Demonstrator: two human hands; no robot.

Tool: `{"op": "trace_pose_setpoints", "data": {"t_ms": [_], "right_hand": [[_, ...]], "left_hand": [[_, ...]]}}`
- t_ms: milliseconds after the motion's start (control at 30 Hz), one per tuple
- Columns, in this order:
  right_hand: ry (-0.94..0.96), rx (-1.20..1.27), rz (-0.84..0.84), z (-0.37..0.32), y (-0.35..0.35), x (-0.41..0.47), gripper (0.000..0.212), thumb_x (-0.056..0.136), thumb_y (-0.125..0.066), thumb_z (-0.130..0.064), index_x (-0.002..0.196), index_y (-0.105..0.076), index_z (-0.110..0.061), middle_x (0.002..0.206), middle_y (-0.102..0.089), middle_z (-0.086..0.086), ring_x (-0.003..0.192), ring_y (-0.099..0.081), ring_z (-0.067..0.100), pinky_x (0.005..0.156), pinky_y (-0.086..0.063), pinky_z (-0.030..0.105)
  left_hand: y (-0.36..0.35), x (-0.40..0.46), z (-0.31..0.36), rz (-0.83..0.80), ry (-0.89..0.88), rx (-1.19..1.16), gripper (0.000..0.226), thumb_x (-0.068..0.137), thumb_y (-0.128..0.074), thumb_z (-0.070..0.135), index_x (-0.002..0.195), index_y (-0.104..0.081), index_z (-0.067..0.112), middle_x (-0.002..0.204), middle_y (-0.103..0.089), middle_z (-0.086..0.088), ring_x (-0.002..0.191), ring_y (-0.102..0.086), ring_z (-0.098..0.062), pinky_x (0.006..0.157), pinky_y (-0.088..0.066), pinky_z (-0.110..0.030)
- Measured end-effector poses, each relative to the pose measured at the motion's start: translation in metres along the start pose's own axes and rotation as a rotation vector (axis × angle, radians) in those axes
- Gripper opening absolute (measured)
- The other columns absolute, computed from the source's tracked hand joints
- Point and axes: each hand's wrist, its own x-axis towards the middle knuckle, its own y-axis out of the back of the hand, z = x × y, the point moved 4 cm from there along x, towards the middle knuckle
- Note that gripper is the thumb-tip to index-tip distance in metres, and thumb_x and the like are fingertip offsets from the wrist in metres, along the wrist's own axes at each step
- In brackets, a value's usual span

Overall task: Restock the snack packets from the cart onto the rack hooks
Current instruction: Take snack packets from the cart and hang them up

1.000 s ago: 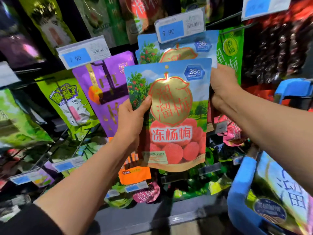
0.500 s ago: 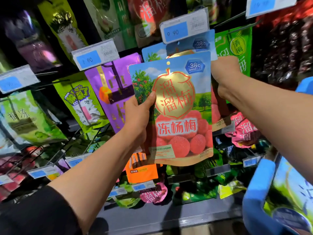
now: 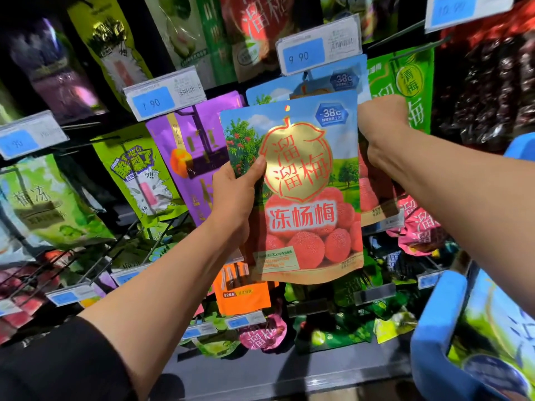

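The left hand grips the front bayberry packet by its left edge, held upright before the rack. The right hand is closed on the packets already hanging under the 9.90 price tag. Against the earlier frames, the right fist sits higher, and the held packet has risen toward the hook. Judgement: threading is imminent, not done. The blue cart stands lower right.
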Motion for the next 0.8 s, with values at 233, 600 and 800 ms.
{"op": "trace_pose_setpoints", "data": {"t_ms": [233, 600, 800], "right_hand": [[0.238, -0.520, 0.288, -0.023, -0.001, -0.012, 0.042, 0.095, -0.051, -0.041, 0.122, -0.052, -0.009, 0.133, -0.053, 0.011, 0.123, -0.050, 0.025, 0.099, -0.035, 0.034], [0.030, 0.290, -0.438, -0.009, -0.013, -0.012, 0.017, 0.074, -0.072, 0.007, 0.088, -0.067, -0.004, 0.070, -0.073, 0.003, 0.063, -0.069, 0.016, 0.064, -0.057, 0.029], [0.132, 0.265, -0.318, -0.028, -0.009, -0.008, 0.020, 0.074, -0.075, 0.006, 0.078, -0.063, -0.010, 0.062, -0.069, -0.003, 0.052, -0.065, 0.006, 0.051, -0.052, 0.020]], "left_hand": [[0.005, 0.004, 0.003, 0.025, -0.022, 0.033, 0.011, 0.093, -0.060, 0.009, 0.090, -0.069, 0.016, 0.080, -0.074, 0.001, 0.076, -0.069, -0.015, 0.074, -0.055, -0.034], [-0.017, 0.016, 0.013, 0.034, -0.182, 0.179, 0.044, 0.081, -0.073, 0.024, 0.120, -0.054, 0.014, 0.112, -0.069, -0.005, 0.103, -0.066, -0.019, 0.097, -0.050, -0.043], [-0.034, 0.017, 0.055, 0.108, -0.711, 0.856, 0.083, 0.081, -0.068, 0.016, 0.150, -0.022, 0.012, 0.155, -0.025, -0.010, 0.144, -0.021, -0.023, 0.116, -0.016, -0.026]]}}
